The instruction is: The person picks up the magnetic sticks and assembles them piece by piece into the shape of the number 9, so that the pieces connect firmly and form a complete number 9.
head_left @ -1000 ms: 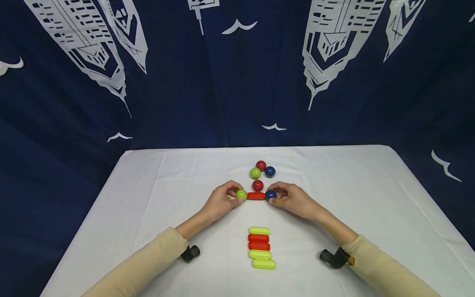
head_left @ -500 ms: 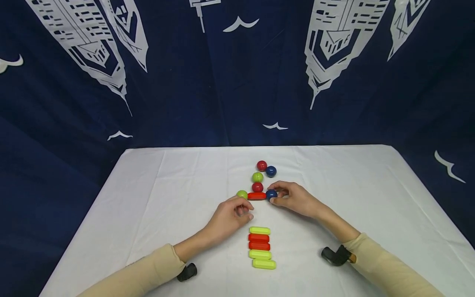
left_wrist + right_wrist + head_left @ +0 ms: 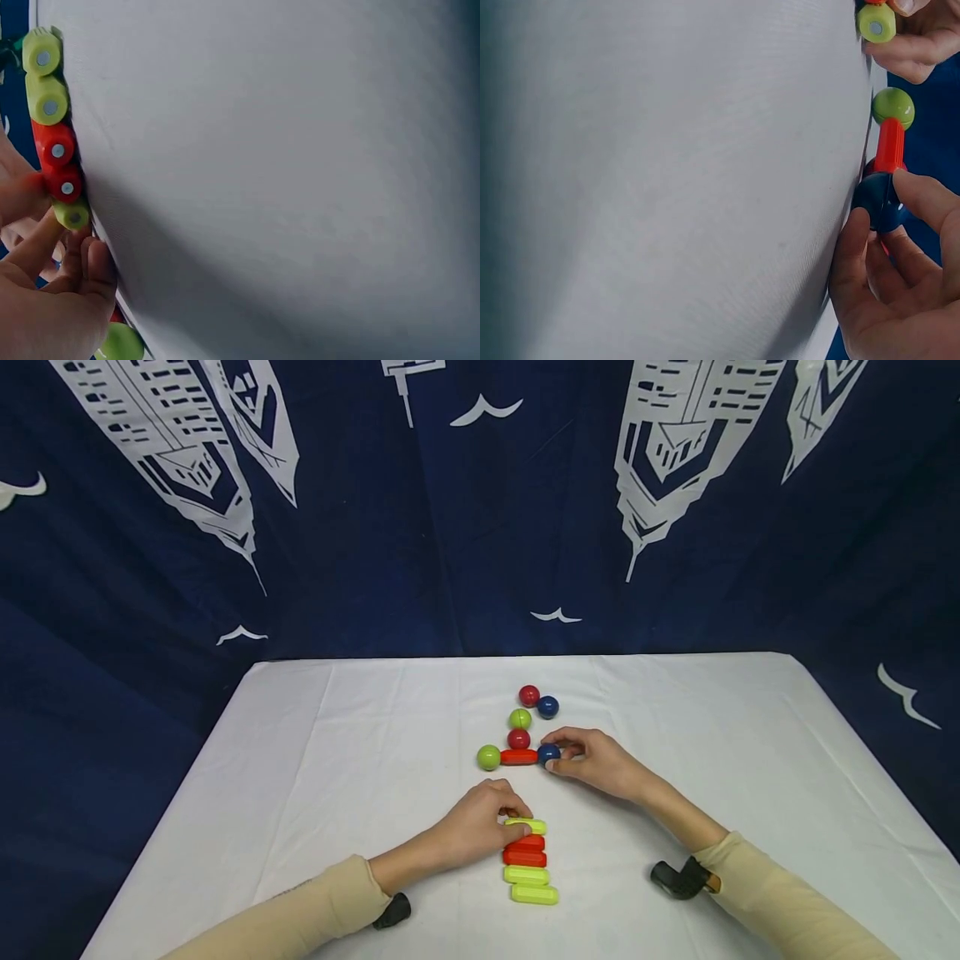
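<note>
My left hand (image 3: 483, 827) pinches the nearest-to-balls yellow-green magnetic rod (image 3: 73, 216), at the far end of a column of rods; its end shows a silver disc. My right hand (image 3: 600, 764) holds a blue ball (image 3: 549, 754) between thumb and fingers. That ball joins one end of a red rod (image 3: 518, 757), and a green ball (image 3: 488, 757) sits at its other end. In the right wrist view the red rod (image 3: 889, 146) runs from the blue ball (image 3: 877, 201) to the green ball (image 3: 894, 107).
Below the held rod lie red rods (image 3: 525, 858) and yellow-green rods (image 3: 534, 894), side by side. Behind the red rod are a red ball (image 3: 518, 739), a split-line green ball (image 3: 520, 719), another red ball (image 3: 529, 696) and a blue ball (image 3: 547, 707). White cloth (image 3: 337, 793) covers the table.
My left hand has let go of the green ball and come down to the rod column. The green ball behind has shifted against the nearer red ball. My right hand stays at the blue ball.
</note>
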Available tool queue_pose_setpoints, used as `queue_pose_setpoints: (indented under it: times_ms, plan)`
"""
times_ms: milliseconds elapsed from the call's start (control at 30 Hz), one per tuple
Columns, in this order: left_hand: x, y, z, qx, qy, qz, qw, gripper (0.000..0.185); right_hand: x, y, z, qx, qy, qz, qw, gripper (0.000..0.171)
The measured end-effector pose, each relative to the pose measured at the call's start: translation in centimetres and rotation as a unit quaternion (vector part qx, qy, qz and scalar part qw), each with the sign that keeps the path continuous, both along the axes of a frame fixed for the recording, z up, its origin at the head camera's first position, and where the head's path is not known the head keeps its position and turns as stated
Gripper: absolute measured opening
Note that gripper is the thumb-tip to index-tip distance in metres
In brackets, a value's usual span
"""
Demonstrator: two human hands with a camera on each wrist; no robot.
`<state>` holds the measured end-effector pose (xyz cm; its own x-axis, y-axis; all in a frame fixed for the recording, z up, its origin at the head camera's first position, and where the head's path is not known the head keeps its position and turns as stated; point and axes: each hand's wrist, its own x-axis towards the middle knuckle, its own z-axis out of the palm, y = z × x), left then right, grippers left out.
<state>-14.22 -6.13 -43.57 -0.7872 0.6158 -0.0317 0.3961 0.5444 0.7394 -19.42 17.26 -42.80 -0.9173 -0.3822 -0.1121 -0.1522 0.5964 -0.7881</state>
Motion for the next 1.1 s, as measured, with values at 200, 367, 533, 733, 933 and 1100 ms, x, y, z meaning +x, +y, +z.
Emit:
queue_pose_setpoints:
  times_ms: [200, 367, 533, 733, 933, 1100]
  plan:
    - [0.2, -0.1, 0.1, -0.005, 0.005, -0.002, 1.0, 0.008, 0.0, 0.0, -0.1, -0.003, -0.008, -0.004, 1.0, 0.033]
    - [0.2, -0.7, 0.0, 0.017, -0.019, 0.047, 0.9985, 0.011, 0.0, 0.0, -0.2, -0.001, -0.001, -0.001, 1.0, 0.034]
    - [0.1, -1.4, -0.3, 0.092, -0.045, 0.115, 0.9881, 0.01, -0.1, 0.1, -0.2, 0.002, 0.001, -0.001, 1.0, 0.034]
    - [-0.3, -1.9, -0.4, 0.176, -0.098, 0.197, 0.9594, 0.016, -0.1, 0.1, -0.2, 0.002, -0.003, 0.003, 1.0, 0.035]
    - [-0.6, -2.0, 0.0, 0.249, -0.194, 0.256, 0.9138, 0.025, -0.1, 0.1, -0.1, 0.0, -0.002, 0.006, 1.0, 0.035]
    - [-0.8, -2.1, 0.2, 0.267, -0.219, 0.261, 0.9014, 0.027, -0.1, 0.1, -0.1, -0.002, -0.002, 0.005, 1.0, 0.034]
